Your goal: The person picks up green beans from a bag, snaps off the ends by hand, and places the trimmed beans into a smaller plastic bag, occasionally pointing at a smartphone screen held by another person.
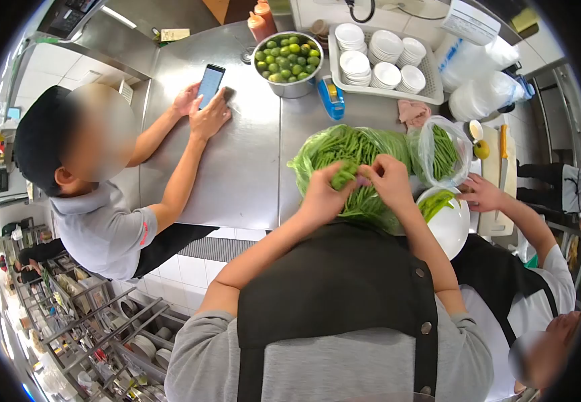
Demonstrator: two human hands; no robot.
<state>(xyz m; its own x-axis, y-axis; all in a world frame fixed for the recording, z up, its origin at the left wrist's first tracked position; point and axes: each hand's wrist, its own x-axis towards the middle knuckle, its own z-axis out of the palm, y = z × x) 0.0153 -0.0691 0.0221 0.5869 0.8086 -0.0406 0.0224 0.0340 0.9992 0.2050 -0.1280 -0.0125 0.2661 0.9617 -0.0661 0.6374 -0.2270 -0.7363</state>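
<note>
Over an open plastic bag of long green beans (371, 144), my two hands are close together. My left hand (325, 194) is closed on a small bunch of green beans (345, 175). The fingers of my right hand (389, 181) are pinched beside that bunch; what they hold is too small to tell. Right of the bag is a smaller clear bag of cut beans (443, 154). Below it a white plate (452, 231) bears green pieces (434, 204), and a co-worker's hand (483, 193) touches its rim.
At the left a person holds a phone (211, 84) above the steel table (250, 167). Farther back are a bowl of limes (287, 60), a blue tape dispenser (331, 99) and a crate of white dishes (431, 90). A knife (503, 161) lies on a board at the right.
</note>
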